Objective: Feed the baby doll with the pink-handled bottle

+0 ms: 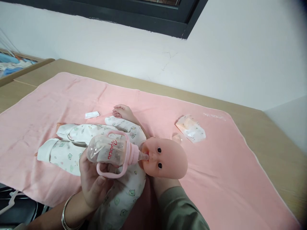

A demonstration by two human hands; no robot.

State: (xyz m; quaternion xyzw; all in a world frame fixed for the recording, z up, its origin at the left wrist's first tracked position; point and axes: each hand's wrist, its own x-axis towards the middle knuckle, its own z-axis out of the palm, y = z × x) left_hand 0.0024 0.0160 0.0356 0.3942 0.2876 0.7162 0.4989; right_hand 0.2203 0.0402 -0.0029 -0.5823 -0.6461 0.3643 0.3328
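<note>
Bottle [112,152] sits in the left hand [92,183], fingers wrapped round its clear body just beside the pink handle loop, teat touching the doll's [163,158] mouth. Nearest the camera, the right arm in a green sleeve [179,209] runs under the doll's head — the right hand is hidden there, so whether it grips or merely cradles I cannot tell. To feed well, I judge the bottle's base should tip higher than the teat, and the head should be propped a little — steady, no pressing. Doll lies on a pink blanket [227,166] in a printed suit; farther off lie a packet [191,128] and a white tab [92,114].
</note>
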